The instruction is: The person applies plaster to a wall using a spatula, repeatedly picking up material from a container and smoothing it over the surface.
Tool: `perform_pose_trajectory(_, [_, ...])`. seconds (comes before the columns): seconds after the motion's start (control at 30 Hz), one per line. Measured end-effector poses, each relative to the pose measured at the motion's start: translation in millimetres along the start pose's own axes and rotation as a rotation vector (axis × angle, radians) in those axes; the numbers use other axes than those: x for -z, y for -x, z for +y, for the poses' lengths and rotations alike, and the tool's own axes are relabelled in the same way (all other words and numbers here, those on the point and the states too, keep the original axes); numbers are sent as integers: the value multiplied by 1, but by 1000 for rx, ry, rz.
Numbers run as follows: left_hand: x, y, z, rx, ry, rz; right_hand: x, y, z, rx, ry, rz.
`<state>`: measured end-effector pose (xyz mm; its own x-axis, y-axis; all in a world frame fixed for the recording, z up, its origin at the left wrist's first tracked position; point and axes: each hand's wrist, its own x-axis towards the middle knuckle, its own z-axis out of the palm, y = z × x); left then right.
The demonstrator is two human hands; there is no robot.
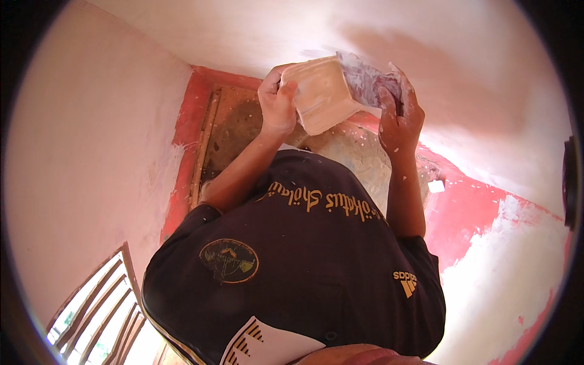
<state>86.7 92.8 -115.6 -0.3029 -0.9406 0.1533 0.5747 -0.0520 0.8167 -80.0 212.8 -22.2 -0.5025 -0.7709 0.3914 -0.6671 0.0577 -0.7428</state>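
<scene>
My left hand (280, 100) grips the left edge of a square, cream-coloured board (319, 91), with the thumb on its face. Pale putty is smeared over the board, and its near right corner draws out into a pointed lip. In my right hand (403, 112) is a flat, putty-smeared scraper (365, 79), held from its right end with fingers behind and thumb in front. The scraper lies right beside the board's right edge; whether they touch I cannot tell. White putty coats the right fingers.
Ahead rises a pale wall (450, 79) with a damp-looking patch. A red band (188, 109) runs along the base of the walls, partly smeared white at right. Below is a stained, speckled floor (234, 125) with a small white piece (436, 186). A barred window (100, 307) stands at lower left.
</scene>
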Motion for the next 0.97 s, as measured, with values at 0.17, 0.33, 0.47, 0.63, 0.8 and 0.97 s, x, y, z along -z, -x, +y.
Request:
perform_pose_trajectory(0.17, [18, -2, 21, -60, -86, 83, -40, -1, -14, -169, -310, 170])
perform_pose_trajectory(0.33, [49, -11, 48, -395, -440, 94, -68, -5, -49, -196, -267, 127])
perform_pose_trajectory(0.47, [74, -24, 78, -678, -648, 38, -88, -15, -76, -294, -312, -101])
perform_pose_trajectory(0.63, [94, -36, 106, -845, -635, -38, -109, -36, -77, -233, -121, -77])
perform_pose_trajectory(0.8, [113, -44, 125, -858, -578, -50, -121, -50, -114, -167, -5, -107])
perform_pose_trajectory(0.97, [138, -60, 135, -707, -530, -71, -133, -37, -164, 62, 160, -125])
